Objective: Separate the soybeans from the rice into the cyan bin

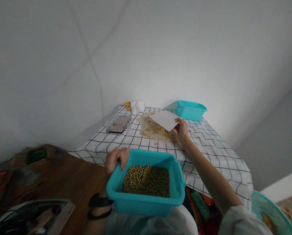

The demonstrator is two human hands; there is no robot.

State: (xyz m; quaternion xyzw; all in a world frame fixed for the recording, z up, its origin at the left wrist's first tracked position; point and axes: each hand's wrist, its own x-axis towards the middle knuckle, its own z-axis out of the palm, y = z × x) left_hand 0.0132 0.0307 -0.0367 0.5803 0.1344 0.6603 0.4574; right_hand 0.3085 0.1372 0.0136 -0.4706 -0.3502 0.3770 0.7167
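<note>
Well, in front of the checked-cloth table (219,156), a turquoise basin (148,207) has its rim in the left hand's (117,159) closed grip; over the table, the right hand (181,129) pinches a white card (162,122). Below lie scattered yellow kernels (164,134); I would hold card low, basin level.

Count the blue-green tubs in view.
3: front tub, gripped by the left hand; back tub, on the table; side tub, cut off at lower right. Others may be hidden.

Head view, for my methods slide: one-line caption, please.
Left hand grips a turquoise bin of beans; right hand holds a white sheet over grains on a checked tablecloth.
</note>
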